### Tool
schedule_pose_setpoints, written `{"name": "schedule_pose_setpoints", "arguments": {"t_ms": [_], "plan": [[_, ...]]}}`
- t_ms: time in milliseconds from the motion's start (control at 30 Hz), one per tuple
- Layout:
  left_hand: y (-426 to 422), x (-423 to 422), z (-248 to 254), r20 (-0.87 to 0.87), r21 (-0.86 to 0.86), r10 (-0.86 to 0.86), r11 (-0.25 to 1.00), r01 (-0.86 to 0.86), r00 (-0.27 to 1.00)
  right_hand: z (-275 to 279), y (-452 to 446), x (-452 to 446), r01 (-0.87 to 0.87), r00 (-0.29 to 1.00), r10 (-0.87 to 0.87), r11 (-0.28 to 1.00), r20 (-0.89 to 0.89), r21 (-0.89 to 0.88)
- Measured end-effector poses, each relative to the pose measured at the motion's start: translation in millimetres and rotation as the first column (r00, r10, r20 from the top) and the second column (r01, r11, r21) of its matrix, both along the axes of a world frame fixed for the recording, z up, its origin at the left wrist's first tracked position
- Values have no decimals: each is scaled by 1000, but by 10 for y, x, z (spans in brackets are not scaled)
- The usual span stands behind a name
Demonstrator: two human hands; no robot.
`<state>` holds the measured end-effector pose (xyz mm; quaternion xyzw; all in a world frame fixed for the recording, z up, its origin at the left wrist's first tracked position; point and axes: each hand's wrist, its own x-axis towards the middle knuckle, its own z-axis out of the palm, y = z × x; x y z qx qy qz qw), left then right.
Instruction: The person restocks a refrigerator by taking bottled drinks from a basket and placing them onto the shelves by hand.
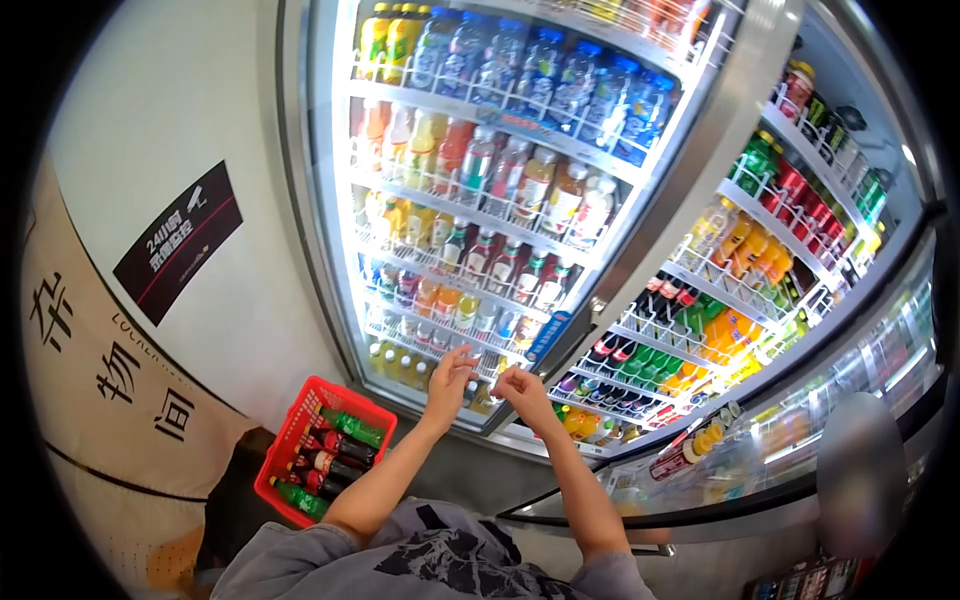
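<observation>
My left hand (450, 383) is raised in front of the lower shelves of a lit drinks fridge (352, 92), fingers apart and nothing visible in them. Just to its right, my right hand (522, 391) has its fingers curled together; whether something small is between them I cannot make out. The hands are close but apart. Behind them stand small bottles (467, 310) on a wire shelf, with yellowish bottles (400, 367) on the bottom level. A red plastic basket (390, 412) by my left forearm holds green bottles (352, 427) and dark cola bottles (340, 447), lying on their sides.
To the right, a second fridge section (740, 215) holds soda bottles and cans. Its glass door (780, 440) swings out at my right side. A white wall (190, 90) with a dark sign (180, 240) and a beige curtain (110, 340) are on the left.
</observation>
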<state>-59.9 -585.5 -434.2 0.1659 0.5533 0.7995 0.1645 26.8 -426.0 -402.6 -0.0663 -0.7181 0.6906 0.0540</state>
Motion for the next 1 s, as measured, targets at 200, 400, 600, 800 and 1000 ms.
{"name": "schedule_pose_setpoints", "arguments": {"t_ms": [200, 400, 600, 800, 1000], "plan": [[-818, -223, -570, 70, -113, 288, 954, -279, 955, -346, -671, -833, -261, 965, 259, 956, -31, -133], [-1525, -129, -884, 69, -136, 627, 777, -615, 776, -535, -1472, -1373, -522, 836, 533, 846, 128, -111], [-1791, 389, -972, 162, -314, 809, 585, -748, 565, -665, -1946, -1421, -741, 633, 759, 651, 154, -164], [-1748, 1001, -1405, 240, -298, 915, 388, -872, 325, -1237, -2154, -1269, -871, 414, 887, 452, 206, -194], [-2023, 1841, -1903, 305, -355, 947, 214, -910, 104, -1804, -2279, -803, -927, 140, 921, 251, 364, -279]]}}
